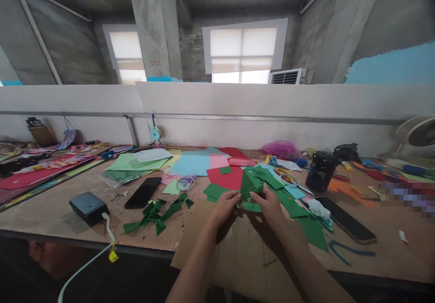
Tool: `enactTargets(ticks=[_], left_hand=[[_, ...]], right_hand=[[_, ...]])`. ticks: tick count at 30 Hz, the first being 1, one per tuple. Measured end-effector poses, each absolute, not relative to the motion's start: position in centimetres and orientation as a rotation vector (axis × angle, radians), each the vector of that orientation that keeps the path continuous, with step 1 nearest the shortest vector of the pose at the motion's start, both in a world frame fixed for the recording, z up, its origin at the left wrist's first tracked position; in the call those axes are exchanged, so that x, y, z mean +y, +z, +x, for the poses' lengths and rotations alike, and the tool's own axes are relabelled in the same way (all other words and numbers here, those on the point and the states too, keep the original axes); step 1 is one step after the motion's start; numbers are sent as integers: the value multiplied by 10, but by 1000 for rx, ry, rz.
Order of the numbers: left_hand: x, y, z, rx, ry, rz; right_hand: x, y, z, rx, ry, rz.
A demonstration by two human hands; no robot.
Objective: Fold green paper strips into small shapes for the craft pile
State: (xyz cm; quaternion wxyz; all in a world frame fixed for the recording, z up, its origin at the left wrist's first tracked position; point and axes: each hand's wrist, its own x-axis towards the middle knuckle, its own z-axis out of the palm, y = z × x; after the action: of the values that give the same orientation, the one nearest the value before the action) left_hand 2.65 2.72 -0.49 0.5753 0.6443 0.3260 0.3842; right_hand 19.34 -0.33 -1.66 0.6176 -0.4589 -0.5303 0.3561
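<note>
While both hands pinch it, the left hand (224,204) and right hand (268,203) fold a green paper piece (250,186) over the table (61,217). An uneven pull could tear the thin sheet.

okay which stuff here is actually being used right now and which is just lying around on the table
In use: left hand and right hand both hold the green paper piece; green scraps nearby.

Lying about: phone, black box, scissors, tape roll.
</note>
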Motion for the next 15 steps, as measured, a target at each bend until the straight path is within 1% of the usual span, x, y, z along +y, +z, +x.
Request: enactTargets(ticks=[6, 15], left_hand=[[22, 1, 24, 765, 924, 1523], [25, -2, 25, 808, 886, 1517]], right_hand=[[-5, -14, 193, -1203, 779, -1083], [-2, -16, 194, -1233, 769, -1050]])
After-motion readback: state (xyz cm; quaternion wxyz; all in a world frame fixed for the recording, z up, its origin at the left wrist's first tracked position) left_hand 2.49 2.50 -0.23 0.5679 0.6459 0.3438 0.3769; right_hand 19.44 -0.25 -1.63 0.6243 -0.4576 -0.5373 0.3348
